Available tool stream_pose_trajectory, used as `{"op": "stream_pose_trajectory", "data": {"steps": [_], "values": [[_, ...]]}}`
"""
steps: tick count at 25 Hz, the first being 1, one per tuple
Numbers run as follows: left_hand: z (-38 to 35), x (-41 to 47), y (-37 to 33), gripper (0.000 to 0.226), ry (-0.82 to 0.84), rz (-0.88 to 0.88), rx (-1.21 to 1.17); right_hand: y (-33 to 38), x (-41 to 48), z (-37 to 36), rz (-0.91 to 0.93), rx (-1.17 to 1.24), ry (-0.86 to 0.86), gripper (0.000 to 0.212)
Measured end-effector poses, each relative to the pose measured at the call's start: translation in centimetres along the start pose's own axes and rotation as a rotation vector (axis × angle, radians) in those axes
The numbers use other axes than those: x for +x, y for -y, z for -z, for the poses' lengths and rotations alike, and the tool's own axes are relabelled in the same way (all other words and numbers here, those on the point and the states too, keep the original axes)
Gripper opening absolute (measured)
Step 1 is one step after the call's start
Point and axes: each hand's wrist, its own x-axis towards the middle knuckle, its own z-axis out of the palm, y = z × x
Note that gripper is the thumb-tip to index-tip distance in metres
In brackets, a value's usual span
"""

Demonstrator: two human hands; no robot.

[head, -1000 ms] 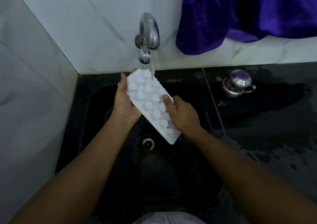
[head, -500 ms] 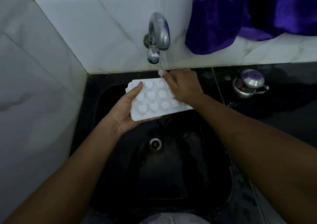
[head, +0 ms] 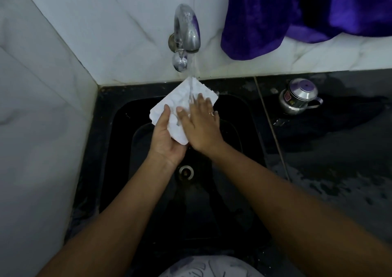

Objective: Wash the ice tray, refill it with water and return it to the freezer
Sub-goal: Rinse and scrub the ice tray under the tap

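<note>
Two hands busy | head view: white moulded plastic ice tray (head: 169, 105) tilted under running chrome tap (head: 187, 33), above black sink (head: 118, 132) | left hand (head: 167, 138) grips its lower edge | right hand (head: 201, 126) flat, fingers (head: 203, 104) pressed on it | likely light, wet, slippery (maybe bendy): hold rims

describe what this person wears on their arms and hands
Both forearms are bare, with no sleeves in view. The right hand wears a ring on one finger. The left hand shows no ring, and neither wrist carries a watch or bracelet.
</note>
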Motion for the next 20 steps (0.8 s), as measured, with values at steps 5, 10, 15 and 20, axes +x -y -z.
{"op": "stream_pose_trajectory", "data": {"steps": [5, 10, 15, 20], "values": [[-1.1, -0.4, -0.4, 0.049, -0.065, -0.051, 0.014, 1.9, -1.3, -0.2, -0.115, 0.328, 0.09, 0.093], [-1.1, -0.9, -0.2, 0.046, -0.108, -0.093, -0.038, 1.0, -3.1, -0.4, -0.039, 0.34, 0.064, 0.09], [-1.5, -0.8, 0.9, 0.048, -0.122, -0.096, -0.069, 0.8, -2.1, 1.1, -0.124, 0.443, 0.07, 0.087], [-1.5, -1.0, 0.7, 0.044, -0.167, -0.101, -0.062, 0.8, -4.7, 0.3, -0.032, 0.44, 0.098, 0.089]]}}
